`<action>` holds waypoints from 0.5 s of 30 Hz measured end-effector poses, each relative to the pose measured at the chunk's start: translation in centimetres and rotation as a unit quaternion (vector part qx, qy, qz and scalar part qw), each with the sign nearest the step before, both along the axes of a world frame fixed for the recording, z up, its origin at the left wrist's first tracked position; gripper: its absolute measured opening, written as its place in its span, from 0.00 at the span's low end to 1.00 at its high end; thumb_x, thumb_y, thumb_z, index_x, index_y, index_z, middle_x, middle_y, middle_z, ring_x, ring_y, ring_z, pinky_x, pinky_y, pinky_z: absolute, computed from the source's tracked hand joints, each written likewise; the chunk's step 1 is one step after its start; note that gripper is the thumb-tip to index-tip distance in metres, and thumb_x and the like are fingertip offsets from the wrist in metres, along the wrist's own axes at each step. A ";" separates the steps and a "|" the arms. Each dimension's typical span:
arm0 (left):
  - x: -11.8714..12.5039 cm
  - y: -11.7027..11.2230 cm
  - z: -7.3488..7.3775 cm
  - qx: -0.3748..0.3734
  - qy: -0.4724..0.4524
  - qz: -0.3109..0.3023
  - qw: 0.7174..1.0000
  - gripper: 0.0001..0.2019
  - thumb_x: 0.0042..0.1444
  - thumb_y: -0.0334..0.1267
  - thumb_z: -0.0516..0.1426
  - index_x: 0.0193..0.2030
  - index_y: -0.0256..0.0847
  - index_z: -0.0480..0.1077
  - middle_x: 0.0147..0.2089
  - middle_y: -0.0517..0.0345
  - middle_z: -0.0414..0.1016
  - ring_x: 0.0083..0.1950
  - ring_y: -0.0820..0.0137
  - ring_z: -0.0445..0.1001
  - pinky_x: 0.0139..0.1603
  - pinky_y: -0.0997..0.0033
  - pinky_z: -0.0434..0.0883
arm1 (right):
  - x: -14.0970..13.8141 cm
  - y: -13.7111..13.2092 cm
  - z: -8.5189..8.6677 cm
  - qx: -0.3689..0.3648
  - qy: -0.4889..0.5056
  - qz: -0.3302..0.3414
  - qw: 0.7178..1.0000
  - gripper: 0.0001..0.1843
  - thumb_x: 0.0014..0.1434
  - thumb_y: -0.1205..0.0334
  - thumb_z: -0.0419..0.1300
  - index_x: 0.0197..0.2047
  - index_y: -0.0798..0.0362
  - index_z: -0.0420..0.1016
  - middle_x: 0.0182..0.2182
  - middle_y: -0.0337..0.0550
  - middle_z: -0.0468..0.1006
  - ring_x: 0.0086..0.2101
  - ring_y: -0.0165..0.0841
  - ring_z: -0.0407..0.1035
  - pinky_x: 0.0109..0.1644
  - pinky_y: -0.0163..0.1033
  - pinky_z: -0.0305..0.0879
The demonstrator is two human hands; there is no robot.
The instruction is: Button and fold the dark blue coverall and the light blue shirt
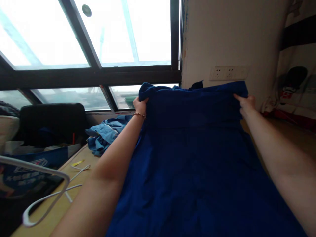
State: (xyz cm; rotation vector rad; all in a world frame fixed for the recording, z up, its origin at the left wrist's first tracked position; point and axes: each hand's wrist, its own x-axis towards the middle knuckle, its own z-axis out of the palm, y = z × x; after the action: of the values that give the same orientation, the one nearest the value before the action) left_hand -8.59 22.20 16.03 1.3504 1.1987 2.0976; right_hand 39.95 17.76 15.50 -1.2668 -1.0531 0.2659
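Note:
A large dark blue garment (195,164) lies spread over the table in front of me, its far end folded up. My left hand (140,106) is closed on the far left corner of that raised fold. My right hand (245,102) pinches the far right corner at the same height. Both arms stretch forward along the cloth's two sides. A thin bracelet circles my left wrist.
A crumpled light blue garment (106,136) lies at the left beside the dark one. White wire hangers (46,194) rest on the wooden table (61,204) near the left edge. A black chair (53,123) stands under the window. A wall socket (223,73) sits beyond the cloth.

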 end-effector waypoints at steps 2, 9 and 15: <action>0.1 -2.2 1.1 0.022 -0.010 -0.033 0.999 0.21 0.37 0.36 0.60 0.41 0.30 0.69 0.35 0.56 0.73 0.39 0.69 0.71 0.42 0.67 0.68 | 0.2 -1.3 1.8 0.047 0.051 0.053 0.996 0.30 0.49 0.62 0.61 0.51 0.71 0.58 0.50 0.62 0.64 0.40 0.30 0.66 0.39 0.34 0.63; -3.1 -15.9 -4.8 -0.073 0.014 -0.139 0.987 0.25 0.35 0.40 0.62 0.43 0.33 0.69 0.37 0.53 0.74 0.40 0.65 0.72 0.46 0.63 0.67 | 2.2 -13.4 -4.4 -0.104 0.108 0.183 0.972 0.21 0.42 0.74 0.61 0.42 0.55 0.70 0.49 0.49 0.68 0.45 0.36 0.66 0.46 0.37 0.63; -8.7 -27.2 -12.1 -0.272 0.345 -0.260 0.860 0.17 0.42 0.41 0.57 0.41 0.39 0.70 0.38 0.55 0.75 0.41 0.62 0.71 0.47 0.59 0.66 | 5.6 -25.0 -15.9 -0.350 -0.066 0.168 0.919 0.18 0.29 0.63 0.65 0.29 0.39 0.75 0.35 0.41 0.77 0.42 0.48 0.67 0.50 0.45 0.64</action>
State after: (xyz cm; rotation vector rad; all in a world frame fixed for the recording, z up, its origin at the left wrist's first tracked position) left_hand -17.34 -5.01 3.93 1.9005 1.3243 0.8100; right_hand 45.54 -7.19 -0.38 -1.7479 -1.3524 0.8941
